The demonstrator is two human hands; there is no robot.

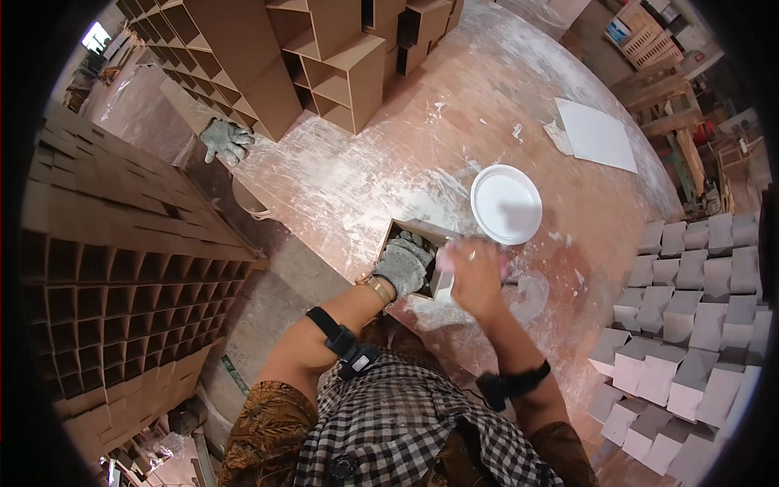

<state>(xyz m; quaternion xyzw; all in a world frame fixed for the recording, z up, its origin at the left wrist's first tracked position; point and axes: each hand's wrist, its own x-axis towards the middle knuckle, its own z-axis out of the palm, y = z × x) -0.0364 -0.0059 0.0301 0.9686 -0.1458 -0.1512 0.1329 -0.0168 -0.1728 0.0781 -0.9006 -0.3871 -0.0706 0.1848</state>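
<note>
My left hand [404, 265], in a grey work glove, reaches into a small open brown box [392, 235] and holds it from inside; the box walls partly hide its fingers. My bare right hand [477, 274] is closed round a pink sponge-like thing [445, 259] at the box's right side. That hand is smeared by motion, and the pink thing's exact kind cannot be made out. White coating shows on the box's right wall [443, 286]. Just beyond my right hand, a round white tub or lid [505, 203] holds something white.
Brown boxes [349, 85] are stacked at the far edge of the white-smeared table [349, 191]. A spare grey glove [226, 140] lies at far left. More brown boxes [122, 280] form a tall stack at left; white-coated boxes [682, 325] are piled at right. A white sheet [596, 134] lies far right.
</note>
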